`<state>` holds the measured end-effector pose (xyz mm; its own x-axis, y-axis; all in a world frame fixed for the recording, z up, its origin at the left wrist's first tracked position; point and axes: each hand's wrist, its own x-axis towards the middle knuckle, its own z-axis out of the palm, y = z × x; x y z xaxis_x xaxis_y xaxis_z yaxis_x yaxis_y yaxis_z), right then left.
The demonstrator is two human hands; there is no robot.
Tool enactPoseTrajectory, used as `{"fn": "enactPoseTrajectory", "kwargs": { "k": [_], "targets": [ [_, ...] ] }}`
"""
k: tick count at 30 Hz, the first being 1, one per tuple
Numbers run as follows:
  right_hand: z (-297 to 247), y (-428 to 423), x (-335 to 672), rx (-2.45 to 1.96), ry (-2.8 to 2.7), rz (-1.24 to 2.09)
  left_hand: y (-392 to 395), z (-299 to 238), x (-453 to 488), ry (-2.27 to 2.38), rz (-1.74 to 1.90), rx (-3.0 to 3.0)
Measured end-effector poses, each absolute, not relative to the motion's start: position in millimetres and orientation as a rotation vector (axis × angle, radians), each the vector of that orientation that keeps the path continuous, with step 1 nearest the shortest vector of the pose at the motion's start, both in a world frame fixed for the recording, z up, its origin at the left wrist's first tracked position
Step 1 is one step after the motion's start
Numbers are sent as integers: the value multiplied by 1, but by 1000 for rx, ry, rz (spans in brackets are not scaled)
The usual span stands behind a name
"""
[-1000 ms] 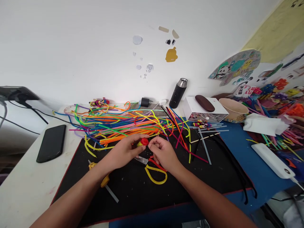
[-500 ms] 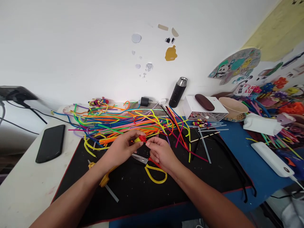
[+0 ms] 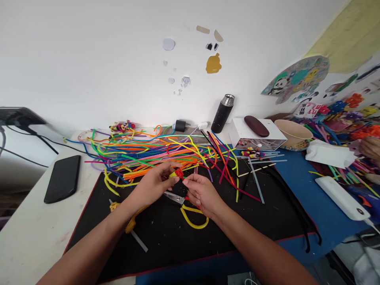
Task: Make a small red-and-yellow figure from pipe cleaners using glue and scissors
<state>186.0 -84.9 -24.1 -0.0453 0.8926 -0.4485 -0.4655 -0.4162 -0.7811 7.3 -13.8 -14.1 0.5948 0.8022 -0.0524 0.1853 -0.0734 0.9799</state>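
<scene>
My left hand (image 3: 157,181) pinches a small red and yellow piece of bent pipe cleaner (image 3: 178,173) between thumb and fingers. Against its red end, the thumb and forefinger of my right hand (image 3: 202,192) are pressed together, with a thin bit of red and green showing there. Both hands are above the black mat (image 3: 166,245). Under my right hand lies a pair of scissors (image 3: 194,226) with yellow and red handles. A yellow glue gun (image 3: 130,225) with a translucent glue stick lies partly hidden beneath my left forearm.
Many coloured pipe cleaners (image 3: 142,152) cover the mat's back edge. Behind stand a black thermos (image 3: 222,114) and a white box (image 3: 255,133) with a glasses case (image 3: 256,126). A phone (image 3: 63,178) lies left. What looks like another person's hand (image 3: 371,149) enters at right.
My hands keep nearly the same place, with the red end of the piece turned slightly. The other person's hand has come in at the right edge. The view has shifted a little.
</scene>
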Motion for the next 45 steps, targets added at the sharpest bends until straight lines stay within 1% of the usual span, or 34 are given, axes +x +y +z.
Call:
{"fn": "enactPoseTrajectory", "kwargs": {
  "k": [11,18,28,36,45],
  "targets": [
    [-28,-86,185,-1146,-535,1675,-18,-10,11,856,656,1718],
    [-28,-88,187,-1189,-565,1638,-20,-21,16,847,613,1635],
    [-33,-91,184,-1217,-575,1624,-22,-20,15,940,614,2053],
    [-37,-92,183,-1206,-600,1637,-21,-17,17,870,504,1956],
    [-37,-93,181,-1165,-626,1647,-20,-19,15,894,548,1962]
  ]
}}
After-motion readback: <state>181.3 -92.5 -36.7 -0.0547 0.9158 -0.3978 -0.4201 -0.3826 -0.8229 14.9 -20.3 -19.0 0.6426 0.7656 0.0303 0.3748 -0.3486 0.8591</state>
